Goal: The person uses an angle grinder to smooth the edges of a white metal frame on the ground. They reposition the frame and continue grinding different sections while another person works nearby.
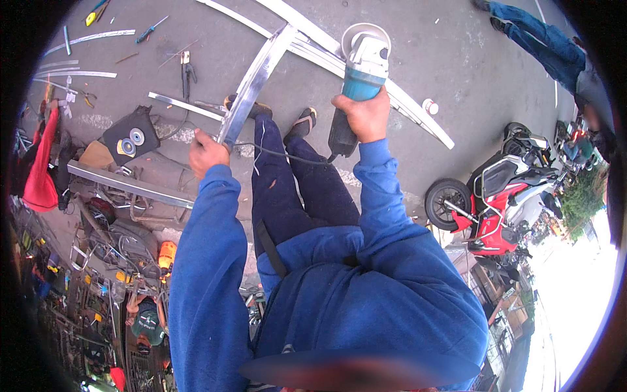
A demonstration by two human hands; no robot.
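Your right hand [367, 116] is closed around the angle grinder [363, 81], wrapping its body where the teal plastic housing meets the matte black rear handle. Beyond your grip the tool becomes a bare, dull silver metal head, topped by a pale, rounded guard [366, 31] that points away from you. Whether the disc spins, you cannot tell from here.

Your left hand [209, 155] is closed on the near end of a metal bar [256, 85], straight, flat-faced and shiny, with darker reflections along its length; the fingers' wrap underneath is hidden. The bar slants away from that grip, up and to the right, its far end by the long pale strips [418, 112] on the ground. The grinder's head sits to the right of the bar, apart from it.

A thin, flexible black cable [287, 155] runs from the grinder's rear across your dark fabric trousers [277, 179]. To the left of the bar, a shorter narrow bar [186, 106] lies on rough grey pavement [431, 62]. Farther left, two round discs [136, 136] rest on a crumpled-edged black piece [145, 121].
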